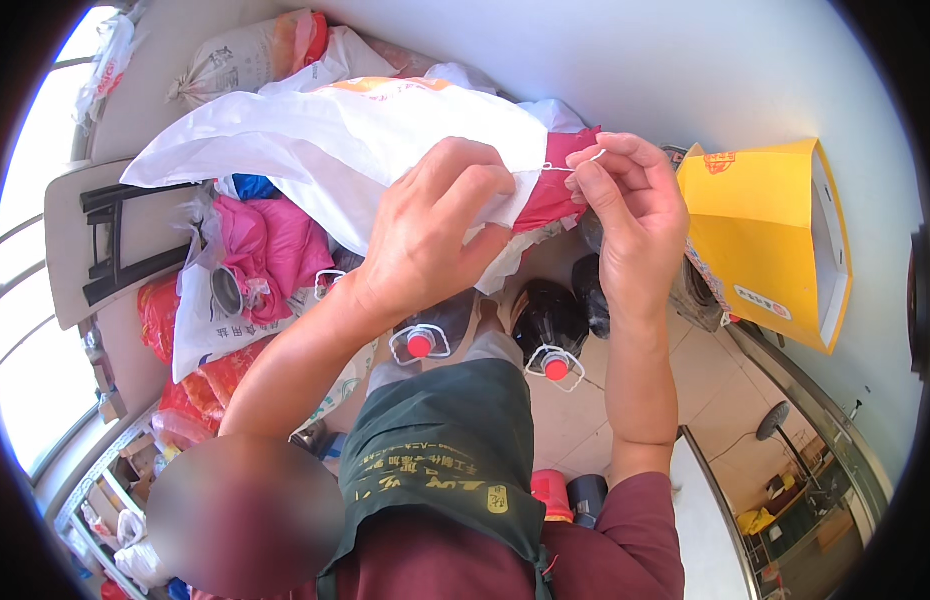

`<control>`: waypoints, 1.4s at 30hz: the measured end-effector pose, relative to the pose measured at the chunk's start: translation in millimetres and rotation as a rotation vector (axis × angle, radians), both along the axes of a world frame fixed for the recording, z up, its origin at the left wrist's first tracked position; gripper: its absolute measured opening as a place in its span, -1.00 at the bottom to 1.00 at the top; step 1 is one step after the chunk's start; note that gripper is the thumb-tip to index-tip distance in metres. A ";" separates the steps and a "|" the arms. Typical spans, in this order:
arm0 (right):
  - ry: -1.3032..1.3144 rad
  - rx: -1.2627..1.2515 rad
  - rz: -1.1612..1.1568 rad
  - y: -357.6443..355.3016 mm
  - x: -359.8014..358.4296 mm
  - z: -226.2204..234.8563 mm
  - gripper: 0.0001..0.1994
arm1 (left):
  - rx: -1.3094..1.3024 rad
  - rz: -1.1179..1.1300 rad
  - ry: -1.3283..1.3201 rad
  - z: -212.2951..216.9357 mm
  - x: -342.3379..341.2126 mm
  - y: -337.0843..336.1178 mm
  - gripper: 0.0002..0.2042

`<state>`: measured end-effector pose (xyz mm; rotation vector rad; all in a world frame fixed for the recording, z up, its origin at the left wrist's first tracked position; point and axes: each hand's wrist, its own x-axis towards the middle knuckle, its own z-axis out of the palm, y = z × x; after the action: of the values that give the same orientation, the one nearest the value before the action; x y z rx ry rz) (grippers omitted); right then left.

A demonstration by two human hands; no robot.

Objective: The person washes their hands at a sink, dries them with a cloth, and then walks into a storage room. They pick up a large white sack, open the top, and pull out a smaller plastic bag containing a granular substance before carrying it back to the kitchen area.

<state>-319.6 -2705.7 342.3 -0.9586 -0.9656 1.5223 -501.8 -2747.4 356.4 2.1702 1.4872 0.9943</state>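
A large white plastic sack (275,140) with some orange print stretches across the upper middle. My left hand (430,225) is closed on the sack near its right end, fingers curled and thumb underneath. A thin white string (557,168) runs from the sack's edge toward the right. My right hand (635,205) pinches that string between thumb and fingertips, its end sticking up above them. Just below the string, between my hands, lies a dark pink bag or cloth (555,200); which of the two I cannot tell.
Two dark bottles with red caps, a left one (432,325) and a right one (550,325), stand by my legs. A yellow paper bag (750,240) is at the right wall. Left are a pink jacket-like bundle (275,240), a folded table (70,240) and red bags (220,380).
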 end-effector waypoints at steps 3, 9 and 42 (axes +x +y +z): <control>-0.002 0.050 -0.029 -2.6 4.4 2.0 -0.74 | 0.019 0.025 -0.038 -2.0 1.2 -1.4 -0.70; 0.001 0.221 -0.134 -15.4 15.8 7.8 -0.72 | 0.066 0.032 -0.054 -2.5 1.0 -1.7 -0.74; 1.037 0.385 0.334 -90.8 89.4 108.1 -0.86 | -0.058 -0.503 -0.106 63.2 -24.5 -86.6 -0.78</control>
<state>-230.1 -2796.5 450.4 0.3122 -0.6020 1.7048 -526.3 -2834.0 419.6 2.2424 0.8426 0.8555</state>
